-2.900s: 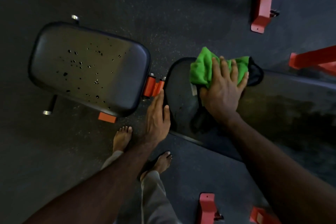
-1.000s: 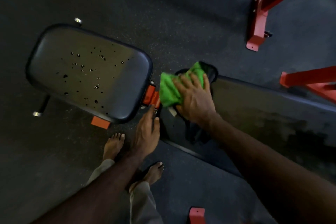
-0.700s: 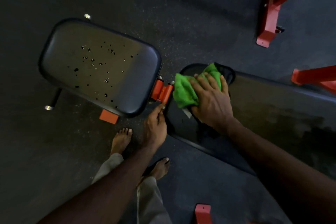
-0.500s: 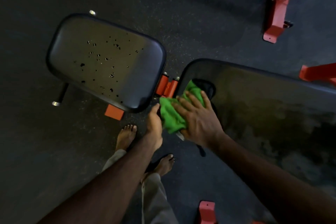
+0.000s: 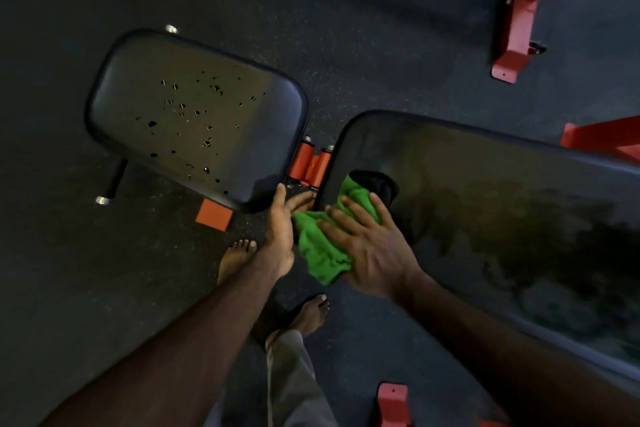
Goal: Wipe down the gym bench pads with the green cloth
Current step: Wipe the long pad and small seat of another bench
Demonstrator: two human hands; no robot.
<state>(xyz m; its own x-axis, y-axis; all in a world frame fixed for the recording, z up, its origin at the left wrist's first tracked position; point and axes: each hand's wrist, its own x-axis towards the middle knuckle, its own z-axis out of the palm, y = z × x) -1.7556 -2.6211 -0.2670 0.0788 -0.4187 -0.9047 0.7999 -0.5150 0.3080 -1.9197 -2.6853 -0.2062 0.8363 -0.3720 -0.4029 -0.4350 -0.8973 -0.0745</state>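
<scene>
While the right hand (image 5: pixel 374 253) lies flat with fingers spread and nearly straight, the cloth (image 5: pixel 322 246) sits bunched under its fingers (image 5: pixel 346 218) at the near corner of the long pad (image 5: pixel 502 204), spilling over the edge. Just left, the left hand (image 5: pixel 280 229) touches the cloth, fingers straight. Beside it, the seat pad (image 5: pixel 194 118) is pitted.

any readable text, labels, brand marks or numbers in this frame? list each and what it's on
None readable.
Seat pad: only dark flecks, no lettering.
Back pad: dark streaks, no print.
Green cloth: no legible tag.
Orange plate under the seat pad: blank.
Red frame: no visible decal.
</scene>
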